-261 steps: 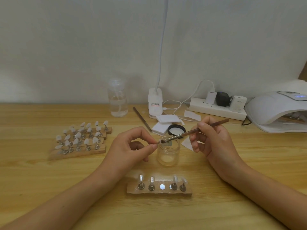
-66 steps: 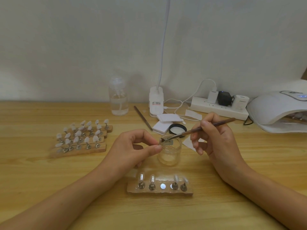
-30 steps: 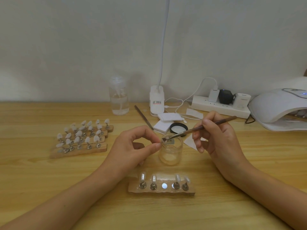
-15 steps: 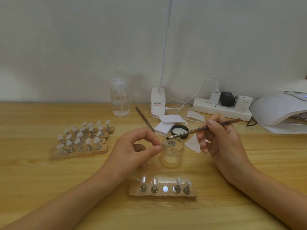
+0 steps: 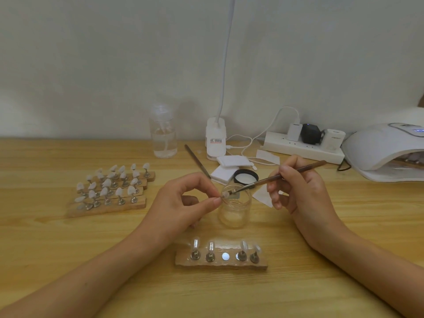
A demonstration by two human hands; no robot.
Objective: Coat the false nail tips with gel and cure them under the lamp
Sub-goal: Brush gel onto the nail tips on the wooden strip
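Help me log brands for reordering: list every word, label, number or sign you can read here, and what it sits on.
Nothing here can be read.
The sticker on the white clip-lamp base: red and dark print, too small to read.
The white charger on the power strip: faint grey print, blurred.
The curing lamp: its blue lit display is unreadable.

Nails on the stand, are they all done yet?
No. The left hand pinches one nail tip over the jar; the brush in the right hand touches it. Four tips stand on the near stand, coated or not I cannot tell; its middle spot is bare. Lamp curing is left.
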